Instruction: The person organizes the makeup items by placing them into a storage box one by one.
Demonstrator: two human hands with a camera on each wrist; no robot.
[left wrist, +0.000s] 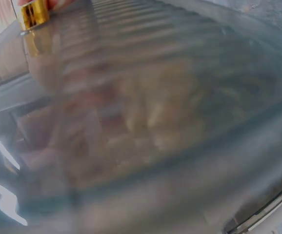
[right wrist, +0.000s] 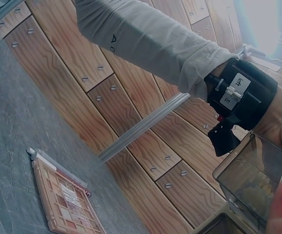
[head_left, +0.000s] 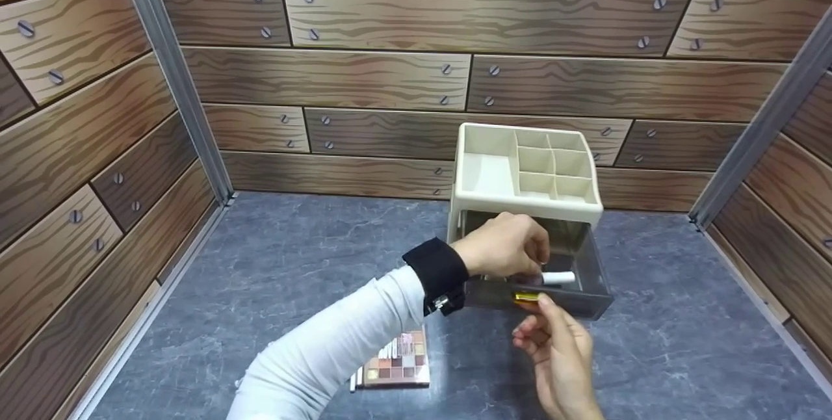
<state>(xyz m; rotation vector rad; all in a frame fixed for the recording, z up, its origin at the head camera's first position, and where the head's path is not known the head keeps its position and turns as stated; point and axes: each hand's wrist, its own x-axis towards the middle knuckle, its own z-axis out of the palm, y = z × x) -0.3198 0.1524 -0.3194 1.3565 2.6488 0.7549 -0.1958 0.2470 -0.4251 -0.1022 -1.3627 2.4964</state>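
A cream organizer (head_left: 526, 202) has its clear grey drawer (head_left: 601, 277) pulled out. My left hand (head_left: 510, 244) reaches down into this drawer, fingers curled at one end of a white tube (head_left: 559, 277). Part of the tube is hidden by those fingers. At the drawer's front, my right hand (head_left: 562, 348) pinches a gold handle (head_left: 526, 298) between thumb and finger. The handle (left wrist: 33, 14) also appears at the top left of the left wrist view, where the drawer wall fills most of the picture. Fingertips (right wrist: 280, 207) of my right hand show at the right wrist view's edge.
An eyeshadow palette (head_left: 396, 368) lies on the grey marbled table below my left sleeve, with a thin white stick (head_left: 353, 381) beside it. The organizer's top has several open compartments (head_left: 536, 161). Wood-patterned panels (head_left: 377, 13) enclose the back and sides.
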